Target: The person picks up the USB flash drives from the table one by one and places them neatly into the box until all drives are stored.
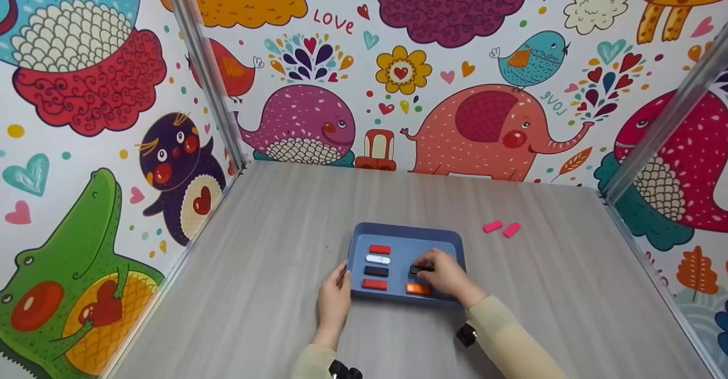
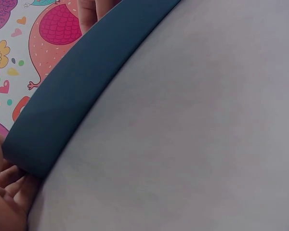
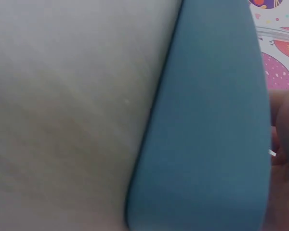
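Observation:
A shallow blue tray point(image 1: 418, 231) stands on the table. On its left side lie a red USB stick point(image 1: 380, 249), a white one point(image 1: 377, 259), a black one point(image 1: 376, 271) and a second red one point(image 1: 374, 284), stacked in a column. My left hand point(image 1: 334, 302) grips the tray's left wall near the front corner; in the left wrist view its fingers point(image 2: 26, 190) lie against the wall's outside. My right hand point(image 1: 446, 276) pinches another black USB stick point(image 1: 414, 269) inside the tray's right part. An orange USB stick point(image 1: 418, 289) lies just in front of it.
Two pink USB sticks point(image 1: 492, 226) lie on the grey table point(image 1: 273, 254) behind and right of the tray. Printed wall panels point(image 1: 398, 71) bound the table at the back and both sides, with metal posts point(image 1: 205, 71) at the corners.

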Demonstrator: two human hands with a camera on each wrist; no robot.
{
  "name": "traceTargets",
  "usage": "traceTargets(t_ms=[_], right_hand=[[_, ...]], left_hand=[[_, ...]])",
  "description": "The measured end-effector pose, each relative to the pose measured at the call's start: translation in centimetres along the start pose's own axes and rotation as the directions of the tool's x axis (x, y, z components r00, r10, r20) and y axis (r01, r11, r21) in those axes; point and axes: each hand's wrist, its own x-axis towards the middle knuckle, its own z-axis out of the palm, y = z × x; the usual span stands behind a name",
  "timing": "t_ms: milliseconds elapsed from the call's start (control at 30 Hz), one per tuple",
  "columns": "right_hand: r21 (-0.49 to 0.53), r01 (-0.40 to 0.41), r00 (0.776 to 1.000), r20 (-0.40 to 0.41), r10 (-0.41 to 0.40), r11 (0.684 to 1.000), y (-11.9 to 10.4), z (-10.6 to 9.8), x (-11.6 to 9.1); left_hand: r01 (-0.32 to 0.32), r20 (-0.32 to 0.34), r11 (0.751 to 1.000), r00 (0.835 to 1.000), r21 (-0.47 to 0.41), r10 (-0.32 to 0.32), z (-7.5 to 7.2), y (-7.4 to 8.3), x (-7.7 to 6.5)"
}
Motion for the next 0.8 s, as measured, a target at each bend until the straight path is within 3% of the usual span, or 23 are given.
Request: traceTargets(t_ms=[233, 467, 800], right_hand=[[0.0, -0.059, 0.998, 0.031, 0.059, 0.998, -0.1, 0.6, 0.1], [0.01, -0.046, 0.998, 0.051, 0.046, 0.999, -0.1, 1.0, 0.3], [0.013, -0.066, 0.995, 0.079, 0.065, 0.998, -0.1, 1.4, 0.6]], left_hand=[[0.005, 0.005, 1.0, 1.0, -0.016, -0.005, 0.1, -0.1, 0.0], [-0.033, -0.011, 0.999, 0.999, -0.012, 0.033, 0.0, -0.1, 0.0], [-0.034, -0.012, 0.999, 0.999, -0.003, 0.034, 0.0, -0.2, 0.1]])
